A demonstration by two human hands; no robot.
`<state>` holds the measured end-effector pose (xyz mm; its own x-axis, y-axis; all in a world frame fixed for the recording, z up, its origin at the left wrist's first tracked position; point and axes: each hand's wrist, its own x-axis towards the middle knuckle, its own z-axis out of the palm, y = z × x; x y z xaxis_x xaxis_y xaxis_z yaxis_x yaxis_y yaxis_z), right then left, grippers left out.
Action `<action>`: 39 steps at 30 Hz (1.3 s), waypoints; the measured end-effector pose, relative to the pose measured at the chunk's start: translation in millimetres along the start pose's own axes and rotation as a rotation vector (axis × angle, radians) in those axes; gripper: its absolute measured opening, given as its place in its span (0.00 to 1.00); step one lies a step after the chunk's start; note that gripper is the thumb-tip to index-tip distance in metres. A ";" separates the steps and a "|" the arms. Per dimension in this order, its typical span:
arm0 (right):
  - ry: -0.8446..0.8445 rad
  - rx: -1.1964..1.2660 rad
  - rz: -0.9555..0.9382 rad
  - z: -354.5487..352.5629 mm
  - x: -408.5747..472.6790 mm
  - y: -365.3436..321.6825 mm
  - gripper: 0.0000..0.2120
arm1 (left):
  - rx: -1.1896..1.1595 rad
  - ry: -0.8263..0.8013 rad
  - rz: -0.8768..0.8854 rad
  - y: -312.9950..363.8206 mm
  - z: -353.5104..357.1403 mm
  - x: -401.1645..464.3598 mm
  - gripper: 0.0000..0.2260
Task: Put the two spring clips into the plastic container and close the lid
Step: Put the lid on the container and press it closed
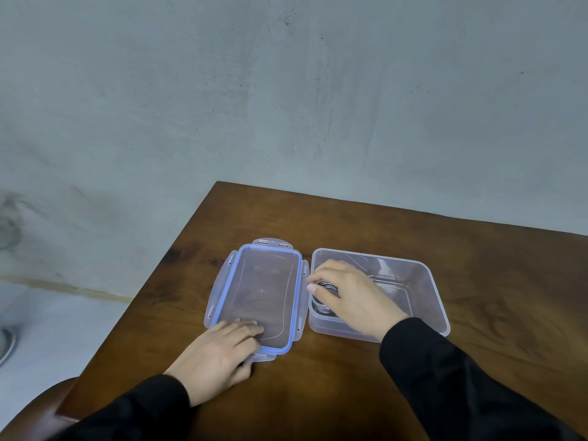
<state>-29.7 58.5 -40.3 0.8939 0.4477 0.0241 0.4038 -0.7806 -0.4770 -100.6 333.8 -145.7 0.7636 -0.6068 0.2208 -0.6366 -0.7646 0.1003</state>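
Note:
A clear plastic container [426, 300] stands open on the wooden table. Its lid [264, 281], clear with a blue seal, lies upside down just left of it. My right hand [353, 297] reaches into the container's left end, fingers closed on a metal spring clip [324, 286] with coiled rings. More metal coil [321, 308] shows under the hand inside the container; whether that is the second clip I cannot tell. My left hand [219, 354] rests flat on the lid's near corner, fingers spread, holding nothing.
The brown table [477, 361] ends at a left edge close to the lid, with grey floor beyond it. A grey wall rises behind the table. A rounded brown chair part [38, 405] sits at the bottom left.

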 end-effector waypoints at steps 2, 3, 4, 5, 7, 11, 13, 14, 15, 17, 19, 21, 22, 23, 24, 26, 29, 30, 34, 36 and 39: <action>0.013 0.018 0.004 -1.1 -1.0 -0.7 0.14 | 0.003 0.066 0.017 -3.0 -0.2 -1.9 0.11; 0.024 0.039 0.010 -2.4 -1.7 -1.1 0.14 | -0.004 0.109 0.011 -4.9 -3.6 -2.0 0.14; 0.042 0.063 0.013 -3.9 -1.8 -1.2 0.15 | -0.005 0.157 -0.008 -6.6 -10.5 -1.1 0.17; 0.069 0.086 0.015 -5.3 -2.0 -1.1 0.15 | -0.005 0.223 -0.028 -9.9 -17.6 0.0 0.19; 0.153 0.129 0.006 -8.6 -2.0 -1.3 0.15 | -0.025 0.362 -0.086 -13.8 -39.8 8.3 0.18; 0.302 0.246 0.072 -19.7 -2.5 -5.5 0.17 | -0.143 0.553 -0.442 -8.0 -99.5 39.7 0.12; 0.356 0.350 0.116 -25.4 -3.5 -6.4 0.19 | -0.288 0.690 -0.527 -1.0 -127.6 53.0 0.15; 0.373 0.417 0.148 -28.8 -3.9 -6.3 0.21 | -0.340 0.774 -0.500 4.0 -141.5 59.6 0.12; 0.388 0.496 0.176 -32.1 -3.5 -4.9 0.23 | -0.389 0.842 -0.445 8.4 -152.9 65.5 0.07; 0.413 0.651 0.208 -40.7 -4.5 -0.1 0.27 | -0.526 0.935 -0.332 20.5 -175.5 81.4 0.05; 0.449 0.801 0.214 -50.0 -8.4 8.4 0.25 | -0.709 0.972 -0.277 35.9 -191.3 100.5 0.07; 0.502 0.950 0.219 -61.8 -15.7 19.2 0.18 | -0.858 0.966 -0.281 53.4 -199.6 120.4 0.08; 0.553 1.006 0.228 -68.1 -20.6 24.8 0.16 | -0.928 0.959 -0.300 59.2 -199.0 130.0 0.07; 0.622 1.024 0.254 -74.7 -27.0 30.5 0.14 | -1.009 0.940 -0.334 62.4 -195.7 138.8 0.06; 0.694 0.997 0.292 -81.2 -35.6 36.4 0.14 | -1.093 0.919 -0.379 63.2 -190.1 146.3 0.05; 0.754 0.833 0.382 -90.1 -52.4 58.0 0.19 | -1.262 0.859 -0.530 63.5 -173.7 160.9 0.05; 0.679 0.725 0.507 -106.7 -75.0 103.4 0.27 | -1.294 0.653 -0.754 74.0 -132.5 192.1 0.12; 0.658 0.733 0.544 -114.5 -83.9 127.2 0.28 | -1.233 0.571 -0.805 83.4 -114.7 209.1 0.15; 0.497 0.736 0.607 -85.4 -85.2 150.8 0.14 | -1.021 0.425 -0.974 74.3 -71.9 193.8 0.19; 0.423 0.705 0.628 -74.1 -84.2 160.6 0.13 | -0.951 0.390 -1.043 73.3 -56.1 190.6 0.17; 0.434 0.716 0.667 -62.2 -81.0 158.9 0.11 | -0.923 0.330 -1.088 67.1 -45.7 185.0 0.17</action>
<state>-25.9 -129.0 -63.3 0.9418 -0.2785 -0.1884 -0.2737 -0.3095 -0.9107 -7.0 180.2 -53.8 0.9244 0.3396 -0.1737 0.2867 -0.3182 0.9036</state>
